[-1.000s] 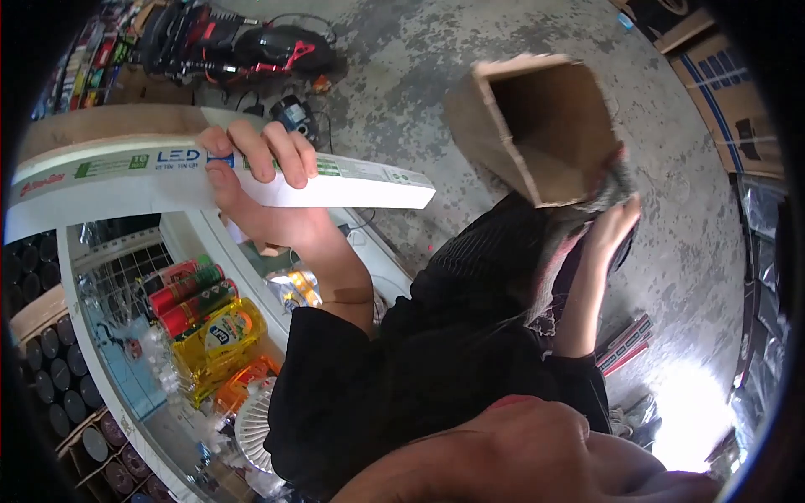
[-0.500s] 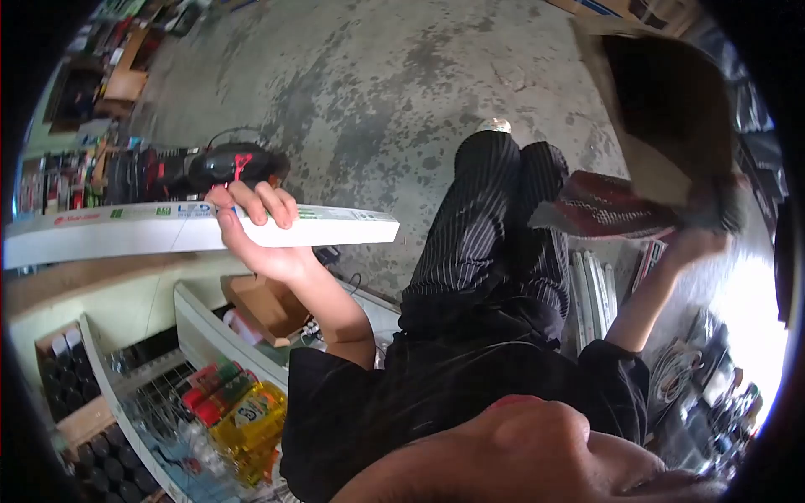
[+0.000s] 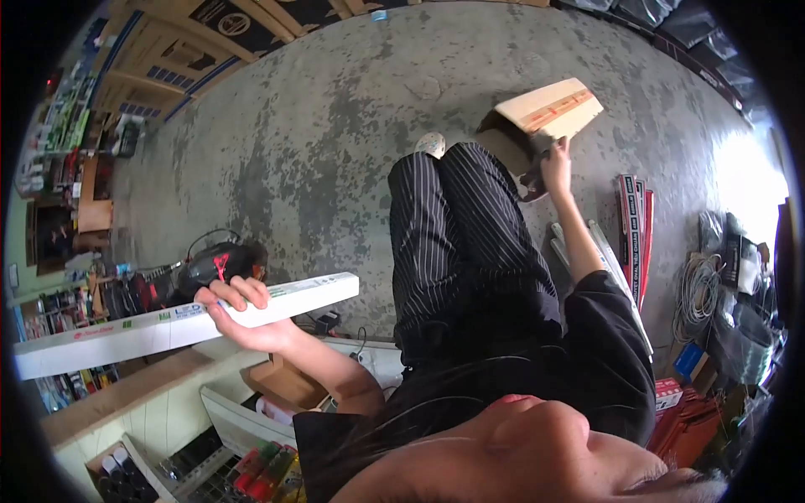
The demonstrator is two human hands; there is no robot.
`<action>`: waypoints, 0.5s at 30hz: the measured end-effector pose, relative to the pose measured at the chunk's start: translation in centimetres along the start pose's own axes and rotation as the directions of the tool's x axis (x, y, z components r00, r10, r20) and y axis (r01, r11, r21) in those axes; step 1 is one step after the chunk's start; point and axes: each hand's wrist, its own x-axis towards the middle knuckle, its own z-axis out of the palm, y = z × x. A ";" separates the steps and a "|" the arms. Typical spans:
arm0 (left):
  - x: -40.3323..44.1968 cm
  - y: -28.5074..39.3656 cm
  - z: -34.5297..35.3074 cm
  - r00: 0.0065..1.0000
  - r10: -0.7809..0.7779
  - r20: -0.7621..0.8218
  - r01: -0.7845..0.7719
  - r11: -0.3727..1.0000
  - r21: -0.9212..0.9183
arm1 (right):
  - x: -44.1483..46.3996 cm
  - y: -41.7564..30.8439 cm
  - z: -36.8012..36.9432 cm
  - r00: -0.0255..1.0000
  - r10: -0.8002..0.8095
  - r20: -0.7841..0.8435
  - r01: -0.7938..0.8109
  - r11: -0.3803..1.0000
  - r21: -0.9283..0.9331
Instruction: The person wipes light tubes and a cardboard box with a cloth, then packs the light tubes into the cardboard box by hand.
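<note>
My left hand [image 3: 243, 314] is closed around a long white LED light box [image 3: 126, 333] with printed lettering. The box lies almost level, its far left end cut off by the view's edge. On the right, my right hand [image 3: 557, 165] is closed at the near edge of an open cardboard box [image 3: 549, 111] with orange-red print. That box is tilted just above the floor, beyond my knees. Something dark hangs by my right fingers, partly hidden behind the hand and too unclear to name.
Red-and-black long cartons [image 3: 635, 235] and pale strips lie right of my legs. A black machine [image 3: 214, 267] stands left, near a shelf unit [image 3: 239, 415] with bottles. Large cartons [image 3: 168, 63] line the back left; coiled cable [image 3: 696, 289] is at right.
My right hand has swung forward and inward with the cardboard box, from far right to beyond my knees. The red patterned piece no longer shows clearly. The light box has shifted lower in view.
</note>
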 end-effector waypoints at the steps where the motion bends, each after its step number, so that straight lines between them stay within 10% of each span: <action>1: 0.0 0.0 0.3 1.000 -0.011 -0.024 0.012 1.000 0.020 | -0.6 -0.1 0.9 0.999 0.054 0.007 -0.054 0.999 0.000; 6: 0.5 -0.9 1.7 0.998 -0.062 0.013 0.061 0.997 0.046 | -2.7 6.6 6.7 0.947 0.160 0.278 -0.136 0.985 -0.106; 11: 1.5 -2.8 3.4 0.997 -0.074 0.025 0.070 0.989 0.131 | -3.2 14.4 5.3 0.686 0.693 0.221 -0.633 0.718 -0.289; 15: 2.6 -4.8 3.4 0.996 -0.091 0.013 0.089 0.991 0.097 | -1.5 19.1 3.0 0.688 0.658 0.306 -0.564 0.750 -0.345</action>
